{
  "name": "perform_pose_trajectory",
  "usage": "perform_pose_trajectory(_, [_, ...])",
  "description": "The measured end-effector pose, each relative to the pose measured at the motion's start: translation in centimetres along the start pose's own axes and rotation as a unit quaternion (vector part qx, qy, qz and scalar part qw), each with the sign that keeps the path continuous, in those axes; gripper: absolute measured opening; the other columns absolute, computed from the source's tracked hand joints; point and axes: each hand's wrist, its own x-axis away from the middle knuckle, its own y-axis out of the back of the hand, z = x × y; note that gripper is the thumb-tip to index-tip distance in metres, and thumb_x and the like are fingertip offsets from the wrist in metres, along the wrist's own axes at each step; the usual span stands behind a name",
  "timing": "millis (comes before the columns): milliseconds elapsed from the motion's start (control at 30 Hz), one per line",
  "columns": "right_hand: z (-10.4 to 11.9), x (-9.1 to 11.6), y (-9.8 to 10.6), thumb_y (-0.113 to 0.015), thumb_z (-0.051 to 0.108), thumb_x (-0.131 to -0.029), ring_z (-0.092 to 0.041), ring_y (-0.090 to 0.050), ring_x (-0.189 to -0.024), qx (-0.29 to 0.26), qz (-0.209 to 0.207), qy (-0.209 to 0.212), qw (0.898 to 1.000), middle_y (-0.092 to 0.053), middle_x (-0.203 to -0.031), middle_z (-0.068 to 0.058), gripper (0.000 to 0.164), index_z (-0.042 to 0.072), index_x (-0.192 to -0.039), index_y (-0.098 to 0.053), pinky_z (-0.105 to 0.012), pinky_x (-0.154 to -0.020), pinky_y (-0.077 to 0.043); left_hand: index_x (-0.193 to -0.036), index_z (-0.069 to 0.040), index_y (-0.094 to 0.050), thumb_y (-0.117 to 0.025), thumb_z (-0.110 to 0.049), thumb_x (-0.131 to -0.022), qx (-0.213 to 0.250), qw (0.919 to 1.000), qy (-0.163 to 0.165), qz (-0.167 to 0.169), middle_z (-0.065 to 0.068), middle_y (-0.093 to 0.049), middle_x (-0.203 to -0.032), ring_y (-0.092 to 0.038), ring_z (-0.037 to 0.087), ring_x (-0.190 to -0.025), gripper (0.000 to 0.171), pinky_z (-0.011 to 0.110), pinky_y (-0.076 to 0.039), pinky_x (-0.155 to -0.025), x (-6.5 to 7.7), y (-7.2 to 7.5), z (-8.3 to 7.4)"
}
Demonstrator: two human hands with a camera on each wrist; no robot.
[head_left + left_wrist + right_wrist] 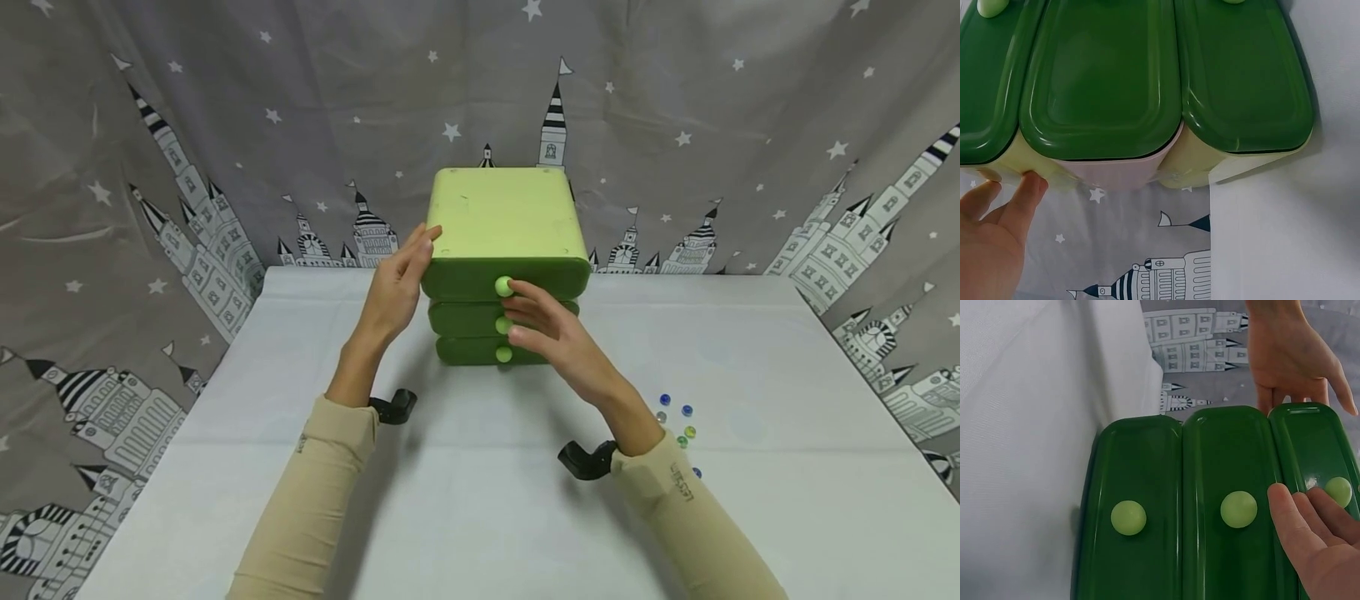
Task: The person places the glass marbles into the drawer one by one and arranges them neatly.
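I can read no word for sure. My right sleeve point(701, 529) carries a short line of dark print point(681, 482) near the cuff; the characters look like capitals, but they are too small and blurred to spell out. My left sleeve point(296, 517) has smaller dark lettering point(302, 443) by its outer edge, equally illegible.
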Motion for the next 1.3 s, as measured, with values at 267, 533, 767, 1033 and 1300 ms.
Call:
perform_pose_trajectory(267, [-0.2,-0.4,0.0,-0.058,0.02,-0.096,-0.03,-0.037,-0.139,-0.001,0.004,0.003,1.0,-0.039,-0.15,-0.013,0.063,0.014,-0.154,-0.032,-0.051,-0.109,-0.035,-0.146,-0.012,-0.051,-0.037,-0.043,-0.106,-0.001,1.0,0.005,0.0,0.002,-0.031,-0.158,-0.023,0.008,-0.145,0.052,0.028,-0.018,-0.117,0.0,0.0,0.0])
perform_pose_trajectory(533, [-0.4,-1.3,0.0,-0.056,0.017,-0.098,-0.034,-0.042,-0.135,-0.033,-0.003,0.002,0.999,-0.044,-0.145,-0.017,0.064,0.011,-0.155,-0.029,-0.045,-0.104,-0.043,-0.147,-0.01,-0.049,-0.037,-0.04,-0.107,0.006,1.0,0.004,0.002,0.003,-0.03,-0.159,-0.022,0.011,-0.146,0.051,0.028,-0.018,-0.117,0.0,-0.1,-0.1])
perform_pose_trajectory(767, [-0.4,-2.0,0.2,-0.052,0.008,-0.099,-0.04,-0.04,-0.134,-0.101,-0.006,0.001,0.995,-0.044,-0.14,-0.027,0.056,0.0,-0.151,-0.032,-0.05,-0.105,-0.041,-0.146,-0.011,-0.05,-0.037,-0.041,-0.107,0.007,1.0,-0.003,0.001,0.004,-0.03,-0.159,-0.022,0.008,-0.145,0.051,0.028,-0.018,-0.117,0.1,-0.1,0.1])
perform_pose_trajectory(1033, [-0.3,-2.6,0.5,-0.051,0.007,-0.1,-0.045,-0.042,-0.129,-0.111,-0.008,0.004,0.994,-0.047,-0.132,-0.028,0.049,-0.005,-0.146,-0.038,-0.049,-0.103,-0.044,-0.146,-0.011,-0.05,-0.037,-0.04,-0.107,0.005,1.0,0.004,0.0,0.003,-0.03,-0.159,-0.022,0.009,-0.145,0.05,0.029,-0.019,-0.117,0.2,-0.1,0.2])
perform_pose_trajectory(1300, [-0.5,-2.7,0.7,-0.052,0.008,-0.099,-0.046,-0.043,-0.129,-0.118,-0.006,0.008,0.993,-0.05,-0.13,-0.026,0.05,-0.006,-0.145,-0.04,-0.044,-0.103,-0.045,-0.146,-0.012,-0.05,-0.037,-0.041,-0.107,0.003,1.0,-0.001,0.001,0.0,-0.03,-0.158,-0.022,0.008,-0.145,0.051,0.029,-0.018,-0.117,0.1,0.1,0.3])
